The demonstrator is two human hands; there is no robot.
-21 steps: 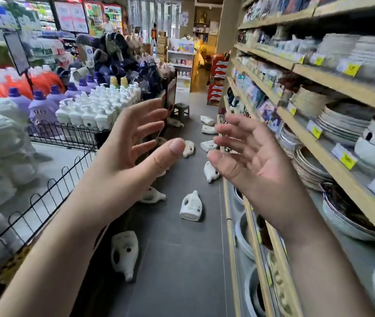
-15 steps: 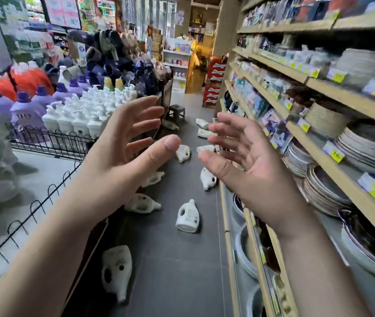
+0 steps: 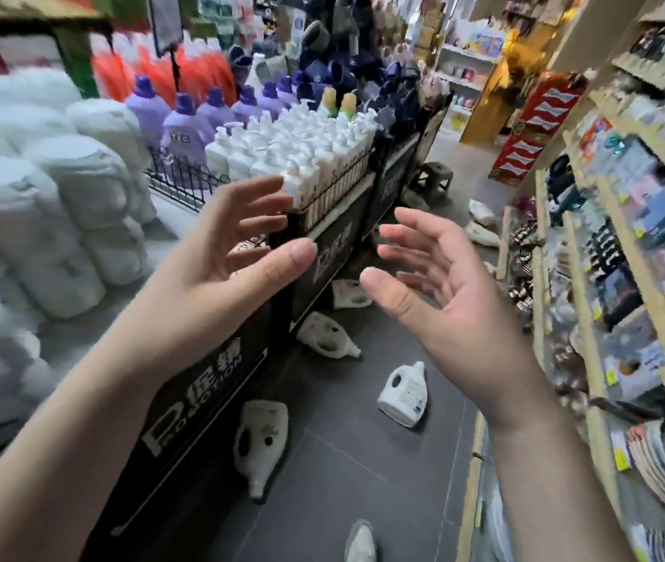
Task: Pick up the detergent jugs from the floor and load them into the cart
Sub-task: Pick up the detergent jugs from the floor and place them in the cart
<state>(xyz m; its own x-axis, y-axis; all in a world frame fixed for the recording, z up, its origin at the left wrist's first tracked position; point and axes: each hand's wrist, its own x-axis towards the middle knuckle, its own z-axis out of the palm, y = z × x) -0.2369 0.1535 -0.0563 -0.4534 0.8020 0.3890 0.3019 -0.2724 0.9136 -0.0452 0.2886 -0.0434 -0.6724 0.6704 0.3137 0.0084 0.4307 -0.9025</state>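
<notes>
Both hands empty: your left hand (image 3: 217,261) and right hand (image 3: 448,302) hover with fingers spread, palms facing, above an aisle floor (image 3: 363,480) strewn with white jugs (image 3: 404,395). Start with the nearest jug (image 3: 261,436), lying beside the display stand (image 3: 201,391); stoop and grasp it firmly. No cart is plainly visible.

Detergent jugs (image 3: 404,395) lie scattered on aisle floor (image 3: 363,460), btw display stand (image 3: 209,383) (L) & shelving (image 3: 655,318) (R). Pump bottles (image 3: 306,156) on stand; stool (image 3: 436,176) behind.
</notes>
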